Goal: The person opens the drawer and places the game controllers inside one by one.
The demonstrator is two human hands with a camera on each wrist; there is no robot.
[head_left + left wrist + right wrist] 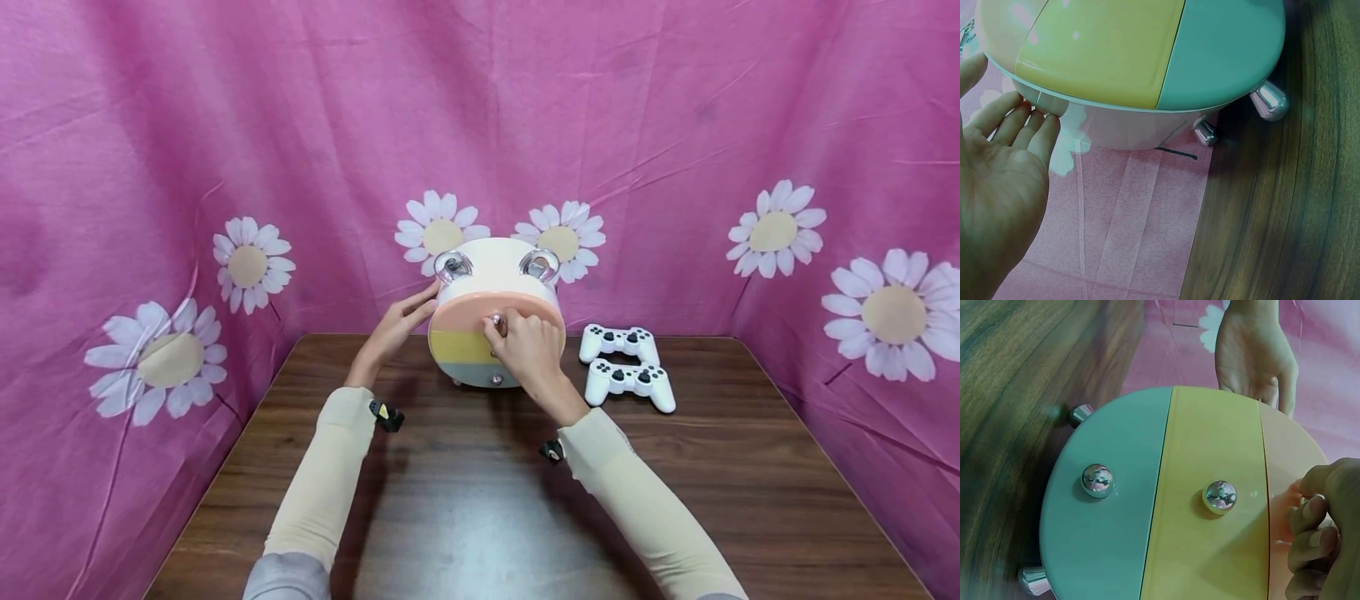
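A small rounded drawer box (491,265) with a white body stands at the back of the table. Its front has a pink top drawer (459,313), a yellow middle drawer (1210,444) and a green bottom drawer (1119,544), all looking closed. My right hand (531,346) pinches the round silver knob (496,319) of the pink drawer; in the right wrist view the fingers mostly hide that knob. Against the box's left side, my left hand (392,333) rests its extended fingertips, with the palm away from the wall, as the left wrist view shows.
Two white game controllers (630,383) lie right of the box, one in front of the other. Two silver rings (453,266) stick up from the box top, and short silver feet (1269,101) carry it. A pink flowered cloth (337,167) hangs around the wooden table (465,483).
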